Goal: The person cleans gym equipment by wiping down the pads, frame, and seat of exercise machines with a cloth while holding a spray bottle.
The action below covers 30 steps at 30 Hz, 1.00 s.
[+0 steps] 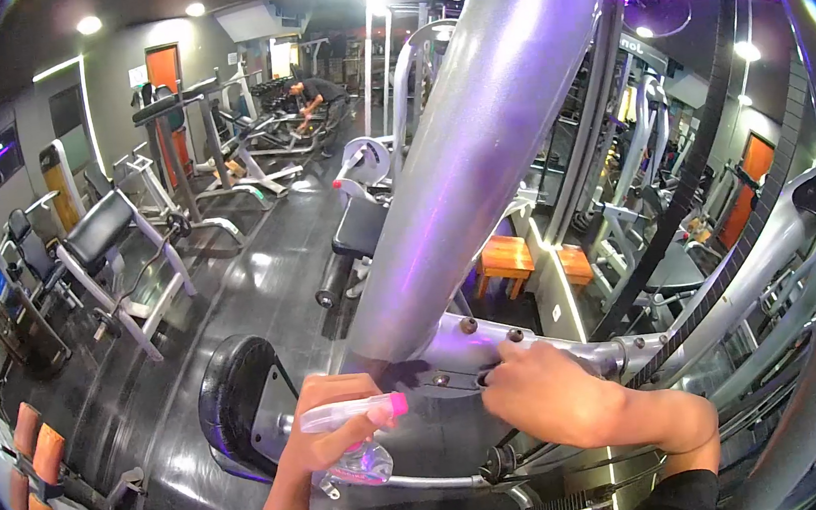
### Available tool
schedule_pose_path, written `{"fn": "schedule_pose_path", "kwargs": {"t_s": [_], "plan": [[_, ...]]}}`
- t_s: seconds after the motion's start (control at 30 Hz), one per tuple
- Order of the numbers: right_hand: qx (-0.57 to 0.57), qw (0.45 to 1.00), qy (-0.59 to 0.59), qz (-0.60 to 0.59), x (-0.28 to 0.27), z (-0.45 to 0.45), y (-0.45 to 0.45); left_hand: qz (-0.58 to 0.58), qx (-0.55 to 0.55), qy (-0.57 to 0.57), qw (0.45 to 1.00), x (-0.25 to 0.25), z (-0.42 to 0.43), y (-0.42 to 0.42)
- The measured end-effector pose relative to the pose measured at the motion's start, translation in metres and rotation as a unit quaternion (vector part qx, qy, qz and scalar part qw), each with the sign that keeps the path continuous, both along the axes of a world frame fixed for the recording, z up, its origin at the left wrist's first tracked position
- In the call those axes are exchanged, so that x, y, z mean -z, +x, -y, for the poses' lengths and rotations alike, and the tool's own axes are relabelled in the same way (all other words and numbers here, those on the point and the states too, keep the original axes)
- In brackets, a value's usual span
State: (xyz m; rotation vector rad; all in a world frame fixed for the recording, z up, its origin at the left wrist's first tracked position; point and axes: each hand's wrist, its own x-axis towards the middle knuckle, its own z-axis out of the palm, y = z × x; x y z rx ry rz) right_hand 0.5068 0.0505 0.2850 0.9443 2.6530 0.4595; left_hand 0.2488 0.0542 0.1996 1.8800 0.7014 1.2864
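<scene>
In the lower middle, my left hand (324, 450) is wrapped round a clear spray bottle (364, 466) with a pale spray head and a pink nozzle. The nozzle faces right. My right hand (548, 395) is curled against the silver lower beam (580, 349) of a gym machine, close to its bolts. A small dark bit shows at its fingertips, too hidden to name. Between and above both hands rises a thick, glossy silver post (476, 146), leaning to the right. Beside my left hand is a black padded seat (240, 403).
Black belts (708, 150) and cables run down on the right. A mirror lies behind the machine, with a wooden stool (503, 258) before it. Benches, such as a black preacher bench (97, 228), line the left. Farther back, a person (318, 99) bends over equipment.
</scene>
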Motion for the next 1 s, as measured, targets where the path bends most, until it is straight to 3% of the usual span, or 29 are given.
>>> {"fn": "schedule_pose_path", "kwargs": {"t_s": [0.2, 0.27, 0.33, 0.4, 0.53, 0.73, 0.8, 0.87, 0.93, 1.0], "plan": [[-0.169, 0.984, -0.035, -0.036, 0.024, 0.003, -0.025, -0.002, -0.077, -0.005, 0.997, -0.005, 0.028, -0.018], [-0.290, 0.924, -0.076, -0.236, 0.055, -0.004, -0.032, -0.010, -0.121, -0.032, 0.992, -0.001, 0.036, -0.027], [-0.309, 0.916, -0.103, -0.234, 0.076, -0.010, -0.052, -0.016, -0.133, -0.034, 0.990, 0.009, 0.044, -0.035], [-0.283, 0.923, -0.175, -0.193, 0.086, -0.012, -0.072, 0.045, -0.154, -0.081, 0.984, 0.015, 0.056, -0.038], [-0.315, 0.885, -0.212, -0.270, 0.097, -0.015, -0.095, 0.086, -0.213, -0.177, 0.957, 0.025, 0.082, -0.056], [-0.261, 0.856, -0.287, -0.341, 0.107, -0.023, -0.128, 0.146, -0.292, -0.177, 0.928, 0.047, 0.115, -0.088], [-0.186, 0.831, -0.368, -0.372, 0.113, -0.023, -0.143, 0.151, -0.312, -0.186, 0.919, 0.056, 0.127, -0.101], [-0.160, 0.822, -0.418, -0.353, 0.122, -0.026, -0.157, 0.157, -0.335, -0.197, 0.908, 0.062, 0.141, -0.115], [-0.160, 0.774, -0.474, -0.388, 0.134, -0.031, -0.172, 0.151, -0.354, -0.195, 0.902, 0.067, 0.156, -0.127], [-0.141, 0.769, -0.523, -0.339, 0.150, -0.038, -0.185, 0.159, -0.384, -0.231, 0.880, 0.074, 0.175, -0.142]]}}
